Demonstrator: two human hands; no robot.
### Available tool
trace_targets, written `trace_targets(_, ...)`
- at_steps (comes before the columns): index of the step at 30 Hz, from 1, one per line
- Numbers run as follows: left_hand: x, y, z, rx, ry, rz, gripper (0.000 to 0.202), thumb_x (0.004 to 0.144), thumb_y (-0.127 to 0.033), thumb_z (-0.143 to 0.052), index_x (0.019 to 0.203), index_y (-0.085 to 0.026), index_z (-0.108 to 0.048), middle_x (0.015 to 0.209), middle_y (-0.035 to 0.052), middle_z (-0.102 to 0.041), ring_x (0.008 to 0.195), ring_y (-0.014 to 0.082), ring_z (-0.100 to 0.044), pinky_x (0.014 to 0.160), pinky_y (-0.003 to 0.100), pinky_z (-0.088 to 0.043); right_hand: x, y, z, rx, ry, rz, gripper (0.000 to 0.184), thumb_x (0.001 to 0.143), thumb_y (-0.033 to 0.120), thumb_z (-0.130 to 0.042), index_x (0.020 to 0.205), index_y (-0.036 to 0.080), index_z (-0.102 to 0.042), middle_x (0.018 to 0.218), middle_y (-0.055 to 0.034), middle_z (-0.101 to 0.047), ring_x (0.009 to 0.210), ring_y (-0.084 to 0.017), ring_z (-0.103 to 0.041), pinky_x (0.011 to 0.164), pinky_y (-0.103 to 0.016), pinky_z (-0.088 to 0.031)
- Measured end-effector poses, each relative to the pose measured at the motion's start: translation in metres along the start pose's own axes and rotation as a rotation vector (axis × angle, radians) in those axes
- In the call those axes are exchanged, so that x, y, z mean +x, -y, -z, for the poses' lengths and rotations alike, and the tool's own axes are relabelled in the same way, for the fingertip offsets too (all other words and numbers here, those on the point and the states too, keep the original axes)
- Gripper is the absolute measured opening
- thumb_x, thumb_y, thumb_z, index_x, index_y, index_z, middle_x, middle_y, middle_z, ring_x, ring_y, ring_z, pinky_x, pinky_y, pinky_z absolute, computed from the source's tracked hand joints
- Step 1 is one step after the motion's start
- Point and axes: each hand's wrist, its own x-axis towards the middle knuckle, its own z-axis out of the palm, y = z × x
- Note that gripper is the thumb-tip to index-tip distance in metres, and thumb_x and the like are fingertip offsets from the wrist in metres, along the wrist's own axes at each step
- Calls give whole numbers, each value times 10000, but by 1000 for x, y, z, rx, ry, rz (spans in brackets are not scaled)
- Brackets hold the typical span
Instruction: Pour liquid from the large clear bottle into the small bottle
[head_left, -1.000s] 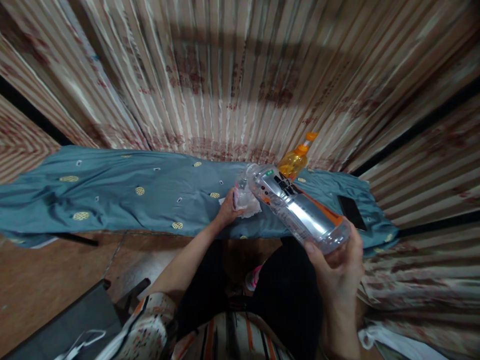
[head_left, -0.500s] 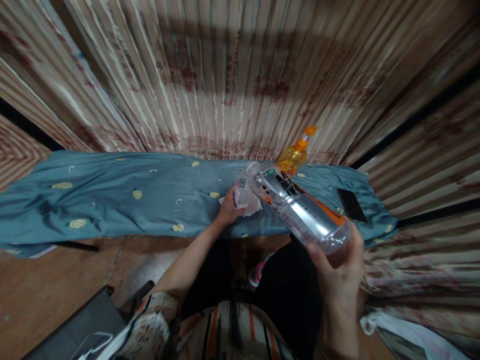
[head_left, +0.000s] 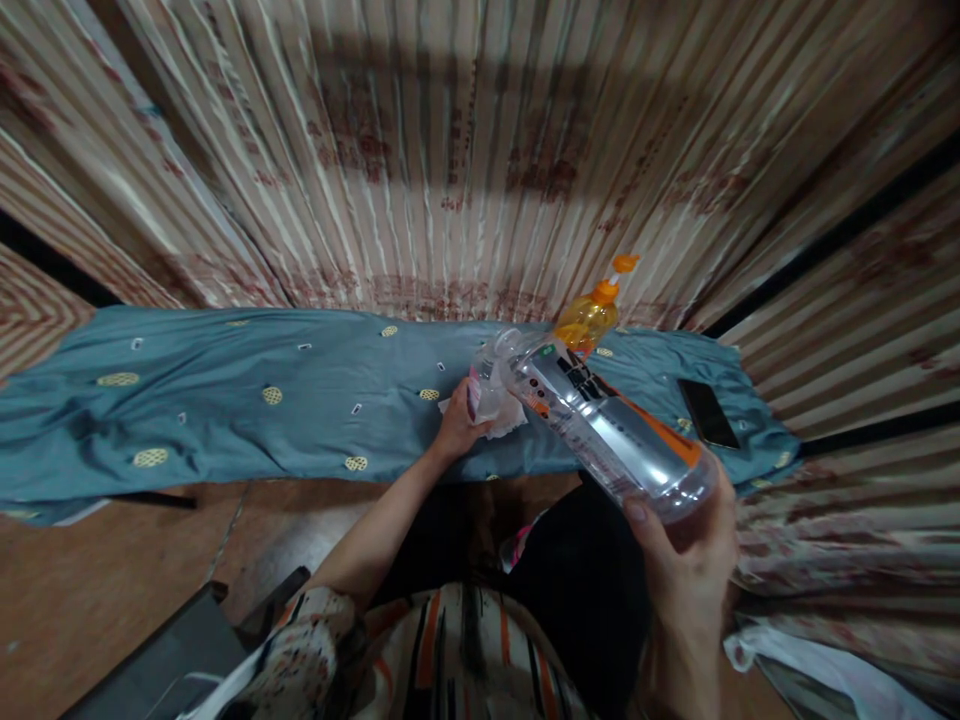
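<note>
The right hand (head_left: 686, 560) is closed around the base of a big clear bottle (head_left: 607, 430), which lies tilted, its mouth low and almost touching a small clear container (head_left: 491, 395). The left hand (head_left: 457, 430) pinches this container on the bench (head_left: 225, 400); whether it is a cup or a bag I cannot tell.

In my judgement, the tilt should be slow and the left grip firm, because the thin plastic looks soft and crumpled. The bottle is smooth and round, with a glossy silver and orange label. The bench cloth is matte blue, and an orange pump bottle (head_left: 589, 318) stands behind.
</note>
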Motion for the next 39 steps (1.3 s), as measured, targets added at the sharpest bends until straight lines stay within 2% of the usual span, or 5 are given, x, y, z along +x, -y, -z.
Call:
trace_targets(4,-2,1,-2,-13,-13,14,1054,692,-345,-993,1593,-220,-462,1617,209,-589,1554,422,-559,1360,621,-386,-2,4,2,-9,-8,-6,994,762,645,-922,1590,215,-581,1484,-164,-670,1432,-404,-629,1295,-638,-411)
trace_targets(10,-2,1,-7,-13,-26,30,1067,674,-358,-986,1591,-225,-455,1623,206,-592,1558,424,-560,1359,612,-388,-3,2,7,-45,13,-24,1041,779,650,-910,1637,200,-529,1591,-195,-613,1483,-420,-597,1309,-666,-377)
trace_targets(17,-3,-3,-9,-40,-11,57,1069,676,-313,-969,1603,-188,-451,1663,230,-560,1602,430,-517,1395,622,-325,-5,7,8,-63,23,-1,1041,786,622,-916,1653,211,-513,1578,-182,-621,1488,-415,-594,1291,-640,-411)
trace_targets(28,-5,-3,-11,-39,-30,68,1057,695,-316,-976,1611,-232,-456,1641,190,-582,1583,421,-534,1372,628,-364,-2,14,6,-92,-8,36,971,785,638,-915,1593,212,-588,1531,-163,-653,1463,-410,-604,1314,-662,-369)
trace_targets(39,-6,-2,-13,-44,-30,67,1076,682,-354,-988,1604,-217,-451,1655,201,-578,1582,416,-543,1376,605,-367,-4,11,10,-102,-3,9,1032,794,622,-913,1651,191,-533,1607,-186,-609,1505,-423,-578,1329,-677,-340)
